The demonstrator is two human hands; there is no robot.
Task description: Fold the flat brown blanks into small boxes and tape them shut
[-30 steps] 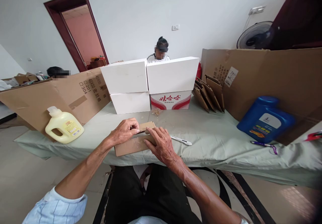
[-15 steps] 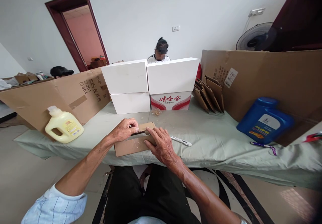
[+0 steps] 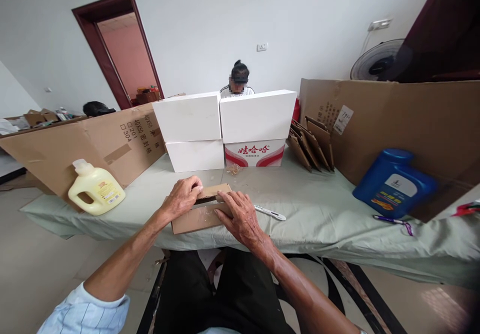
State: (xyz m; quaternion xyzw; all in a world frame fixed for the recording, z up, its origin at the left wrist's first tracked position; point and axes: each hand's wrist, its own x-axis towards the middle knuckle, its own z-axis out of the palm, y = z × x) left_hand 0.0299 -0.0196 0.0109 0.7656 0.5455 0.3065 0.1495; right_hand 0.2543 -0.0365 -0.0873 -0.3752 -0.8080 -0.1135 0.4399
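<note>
A small brown cardboard box (image 3: 200,219) lies near the front edge of the cloth-covered table, with a dark gap along its top between the near panel and a raised far flap. My left hand (image 3: 184,194) is closed on the far flap at its left end, fingers curled and thumb pressed in. Around the box's right end my right hand (image 3: 240,216) is closed, fingertips on the far side and thumb on the near panel. A white utility knife (image 3: 270,213) rests on the cloth just right of my right hand.
White boxes (image 3: 258,116) stand stacked ahead, a person (image 3: 238,81) behind them. Folded cardboard pieces (image 3: 311,144) lean by a large carton (image 3: 393,124). A yellow jug (image 3: 98,189) stands left; a blue bottle (image 3: 395,184) and a purple pen (image 3: 392,219) are right.
My left hand has shifted slightly left along the flap. My right hand keeps its grip on the box. The whole view has tipped up slightly.
</note>
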